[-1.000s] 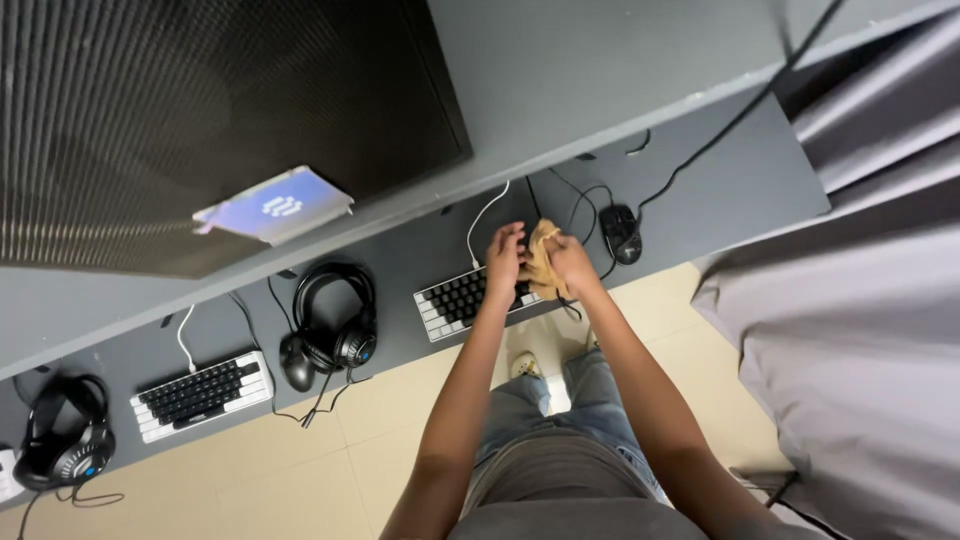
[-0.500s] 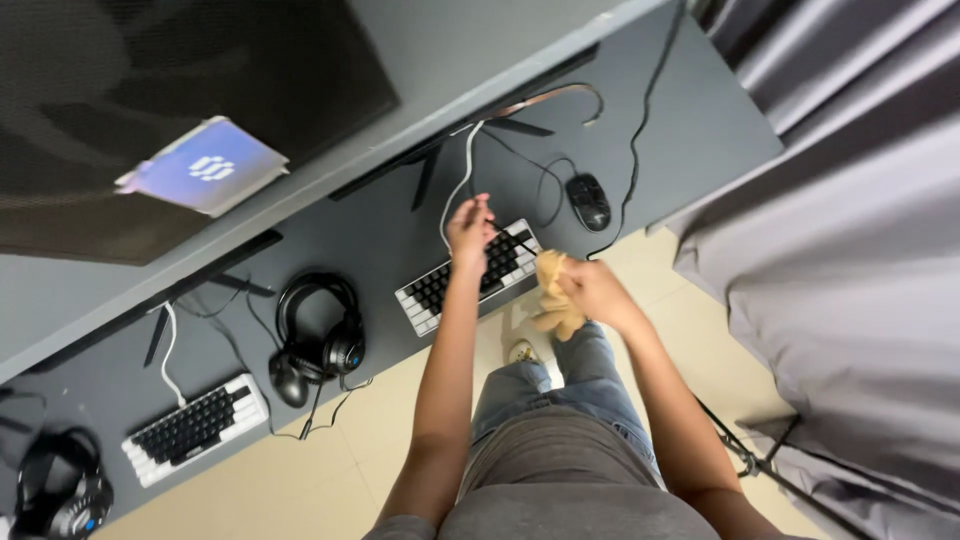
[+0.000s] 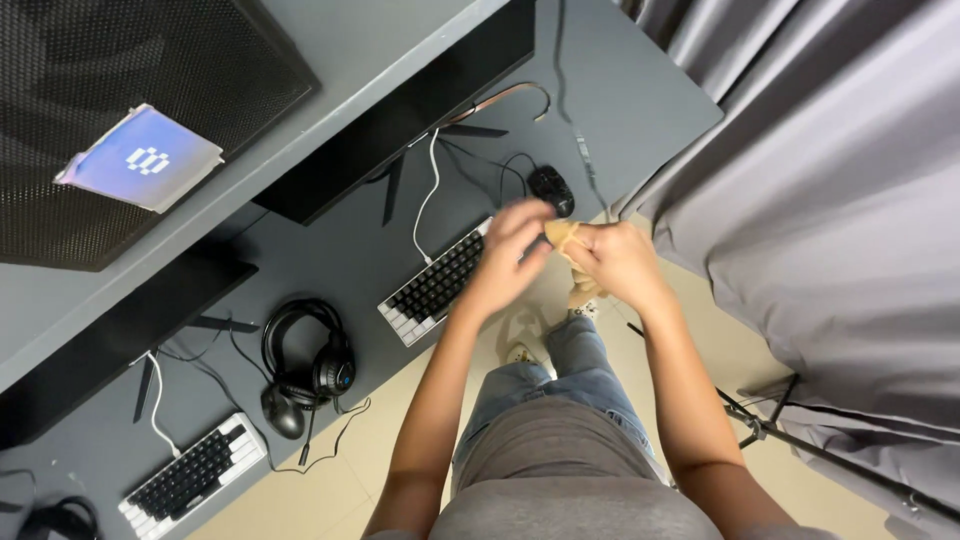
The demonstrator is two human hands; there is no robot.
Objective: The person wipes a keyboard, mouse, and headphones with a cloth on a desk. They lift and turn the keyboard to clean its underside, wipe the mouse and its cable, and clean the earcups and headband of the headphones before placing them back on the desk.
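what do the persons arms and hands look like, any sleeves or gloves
Both forearms are bare from the elbows down: no sleeves reach them, and no gloves show on the left hand or the right hand. No watch, bracelet or ring is visible, though the left hand is motion-blurred, so small details there are hard to tell. A grey top and blue jeans show below the arms.

A tan, perhaps yellowish cloth (image 3: 563,236), a black-keyed white keyboard (image 3: 440,287), black mouse (image 3: 551,187), dark grey desk (image 3: 640,100), grey curtain (image 3: 840,200).
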